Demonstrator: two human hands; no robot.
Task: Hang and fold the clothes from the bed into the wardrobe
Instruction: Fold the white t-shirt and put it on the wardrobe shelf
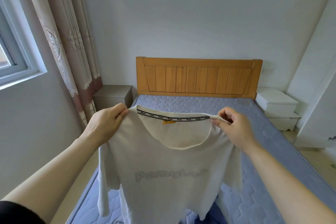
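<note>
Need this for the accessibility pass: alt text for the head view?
A person's left hand and right hand hold up a white T-shirt by its collar above a blue quilted mattress. Behind stand a wooden headboard, a grey nightstand, a white nightstand and a curtain.

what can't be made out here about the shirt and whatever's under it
All in the head view:
white t-shirt: hem cut off by the bottom edge; chest print faint, last letters unreadable.
orange neck label: text too small to read.
blue fabric on the mattress: mostly hidden by the t-shirt, so its kind is unclear.
white wardrobe: cut off by the right edge.
</note>
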